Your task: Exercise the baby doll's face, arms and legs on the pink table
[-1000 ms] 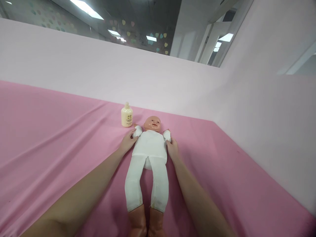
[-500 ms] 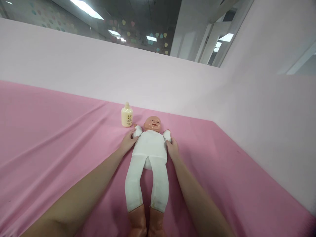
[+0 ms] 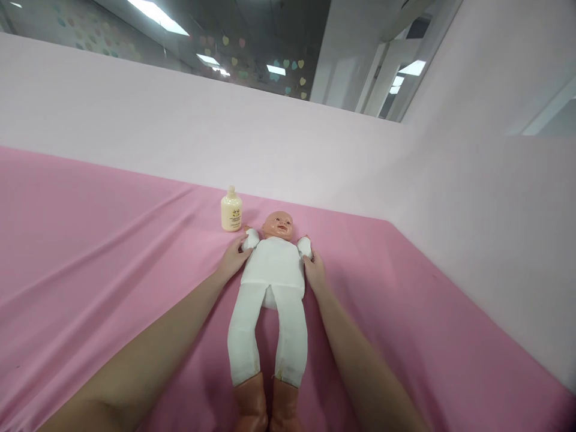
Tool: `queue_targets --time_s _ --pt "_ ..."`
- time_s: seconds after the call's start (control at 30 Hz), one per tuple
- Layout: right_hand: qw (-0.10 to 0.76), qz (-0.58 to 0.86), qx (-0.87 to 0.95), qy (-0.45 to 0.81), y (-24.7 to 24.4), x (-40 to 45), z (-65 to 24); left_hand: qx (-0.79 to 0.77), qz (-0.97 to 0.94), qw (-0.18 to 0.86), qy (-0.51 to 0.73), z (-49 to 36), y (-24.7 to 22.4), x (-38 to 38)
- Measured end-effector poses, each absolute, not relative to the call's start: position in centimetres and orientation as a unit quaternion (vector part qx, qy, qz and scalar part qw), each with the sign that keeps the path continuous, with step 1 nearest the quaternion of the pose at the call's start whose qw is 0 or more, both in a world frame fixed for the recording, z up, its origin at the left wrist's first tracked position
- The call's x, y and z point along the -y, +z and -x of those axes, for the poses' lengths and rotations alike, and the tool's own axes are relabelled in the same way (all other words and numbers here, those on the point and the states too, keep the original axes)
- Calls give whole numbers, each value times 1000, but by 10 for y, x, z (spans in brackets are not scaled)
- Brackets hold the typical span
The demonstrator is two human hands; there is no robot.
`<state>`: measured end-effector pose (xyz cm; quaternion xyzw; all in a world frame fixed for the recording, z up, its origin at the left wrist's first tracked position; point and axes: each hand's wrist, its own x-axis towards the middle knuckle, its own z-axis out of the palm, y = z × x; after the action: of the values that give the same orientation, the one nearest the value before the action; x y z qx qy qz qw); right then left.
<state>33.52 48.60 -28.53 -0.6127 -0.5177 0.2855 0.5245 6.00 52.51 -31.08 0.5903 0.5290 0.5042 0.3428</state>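
Note:
A baby doll (image 3: 273, 264) with a white cloth body lies on its back on the pink sheet, its head toward the wall and its brown feet toward me. Its arms are bent up beside its head. My left hand (image 3: 234, 257) is closed around the doll's arm on the left of the view. On the other side, my right hand (image 3: 315, 267) grips the doll's other arm, thumb on the near side. Just beyond my left hand stands a cream-coloured bottle (image 3: 231, 213) with a small dark label print.
The pink sheet (image 3: 135, 240) has folds on the left. Behind it rises a white wall (image 3: 225, 138) with a window or mirror (image 3: 270, 36) above, showing ceiling lights and heart stickers. Another white wall (image 3: 495, 240) bounds the right side.

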Motion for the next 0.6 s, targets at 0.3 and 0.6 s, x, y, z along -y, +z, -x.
queue_targets --time_s 0.3,0.6 --pt "512 625 517 284 -282 -485 -334 -532 -593 341 499 -59 -309 -523" --pt "518 614 525 281 -284 -485 -335 -526 -591 343 505 -60 -310 -524"
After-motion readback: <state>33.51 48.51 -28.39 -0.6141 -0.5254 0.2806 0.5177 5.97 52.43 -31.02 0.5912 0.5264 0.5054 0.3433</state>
